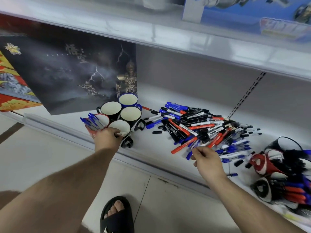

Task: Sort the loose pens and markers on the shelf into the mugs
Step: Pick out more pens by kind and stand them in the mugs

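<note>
A big heap of blue, black and red pens and markers [198, 125] lies on the white shelf [151, 148]. Left of it stands a cluster of mugs: a red mug [94, 130] holding several blue pens, a black mug [123, 130] in front, two more black ones [111, 109] [130, 115] and a blue one [127, 100], all empty inside. My left hand [106, 137] grips the near rim of the front black mug. At the heap's near edge, my right hand [206, 158] pinches a blue pen [191, 151].
A dark picture box [70, 73] leans behind the mugs. More mugs filled with pens [282, 174] lie on their sides at the shelf's right end. An upper shelf [185, 37] overhangs. My sandalled foot [117, 216] stands on the floor tiles below.
</note>
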### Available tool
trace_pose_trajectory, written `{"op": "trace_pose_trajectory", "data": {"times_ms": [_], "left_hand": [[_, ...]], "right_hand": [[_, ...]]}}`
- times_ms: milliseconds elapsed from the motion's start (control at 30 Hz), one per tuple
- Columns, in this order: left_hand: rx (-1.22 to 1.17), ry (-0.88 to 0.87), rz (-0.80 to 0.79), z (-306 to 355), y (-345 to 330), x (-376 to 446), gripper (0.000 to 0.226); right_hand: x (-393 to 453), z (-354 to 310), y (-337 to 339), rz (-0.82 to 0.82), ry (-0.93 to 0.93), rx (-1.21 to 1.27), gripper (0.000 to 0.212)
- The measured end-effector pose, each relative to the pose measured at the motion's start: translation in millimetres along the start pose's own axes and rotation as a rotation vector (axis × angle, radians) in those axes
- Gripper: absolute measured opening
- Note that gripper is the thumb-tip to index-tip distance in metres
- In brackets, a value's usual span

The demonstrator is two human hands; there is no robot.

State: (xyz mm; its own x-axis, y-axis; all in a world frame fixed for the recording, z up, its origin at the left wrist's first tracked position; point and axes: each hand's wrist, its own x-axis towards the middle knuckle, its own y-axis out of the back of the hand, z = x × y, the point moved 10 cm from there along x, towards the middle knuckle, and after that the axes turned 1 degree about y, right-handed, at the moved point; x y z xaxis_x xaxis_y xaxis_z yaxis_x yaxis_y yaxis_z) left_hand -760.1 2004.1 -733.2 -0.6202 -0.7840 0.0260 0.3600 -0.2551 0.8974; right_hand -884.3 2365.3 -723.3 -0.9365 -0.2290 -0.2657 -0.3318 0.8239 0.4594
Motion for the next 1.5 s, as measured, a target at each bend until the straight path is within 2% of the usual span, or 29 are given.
{"op": "trace_pose_trajectory", "data": {"times_ms": [67, 133, 233, 367, 533, 700, 867, 1000, 1100, 1167, 1233, 1300, 1367, 1500], "left_hand": [[0.062, -0.016, 0.079, 13.1, 11.4, -3.8, 0.035], [0.031, -0.118, 0.098, 47.6, 16.5, -11.1, 0.041], [-0.061, -0.315, 0.003, 116.8, -1.4, -33.1, 0.040], [-0.118, -0.487, -0.189, 188.1, -54.0, -75.9, 0.038], [-0.176, -0.475, -0.342, 216.7, -115.4, -105.7, 0.028], [-0.134, -0.396, -0.436, 212.5, -154.9, -99.9, 0.013], [-0.023, -0.329, -0.465, 208.2, -171.9, -79.4, 0.040], [0.119, -0.348, -0.436, 215.7, -192.0, -69.3, 0.064], [0.243, -0.318, -0.522, 218.9, -216.1, -71.7, 0.101], [0.328, -0.237, -0.620, 213.8, -230.5, -72.9, 0.128], [0.344, -0.134, -0.680, 207.4, -238.2, -70.4, 0.142], [0.324, -0.096, -0.689, 207.4, -242.0, -66.5, 0.143], [0.359, -0.132, -0.661, 210.8, -245.1, -64.1, 0.130], [0.446, -0.233, -0.586, 212.8, -246.1, -63.9, 0.096]], "right_hand": [[-0.6, -0.2, 4.5, -0.001, -0.011, 0.013, 0.024], [-1.0, 0.4, 9.6, 0.011, -0.031, 0.033, 0.023], [2.3, 8.7, 17.5, 0.025, -0.071, 0.041, 0.022], [12.8, 55.0, 41.0, 0.070, -0.184, -0.113, 0.019], [29.0, 132.9, 86.6, 0.176, -0.413, -0.219, 0.011], [44.3, 165.1, 93.6, 0.163, -0.613, -0.258, 0.028], [83.0, 172.8, 95.2, 0.249, -0.614, -0.147, 0.011], [102.4, 170.3, 110.3, 0.480, -0.752, -0.113, 0.068], [113.5, 171.7, 112.5, 0.426, -0.833, -0.257, 0.113], [121.5, 175.4, 107.4, 0.368, -0.833, -0.288, 0.126], [131.3, 174.8, 99.7, 0.297, -0.810, -0.352, 0.134], [139.3, 170.1, 94.8, 0.253, -0.792, -0.432, 0.142], [142.7, 166.7, 91.9, 0.222, -0.788, -0.479, 0.144], [146.6, 162.8, 86.0, 0.171, -0.693, -0.533, 0.124]]}}
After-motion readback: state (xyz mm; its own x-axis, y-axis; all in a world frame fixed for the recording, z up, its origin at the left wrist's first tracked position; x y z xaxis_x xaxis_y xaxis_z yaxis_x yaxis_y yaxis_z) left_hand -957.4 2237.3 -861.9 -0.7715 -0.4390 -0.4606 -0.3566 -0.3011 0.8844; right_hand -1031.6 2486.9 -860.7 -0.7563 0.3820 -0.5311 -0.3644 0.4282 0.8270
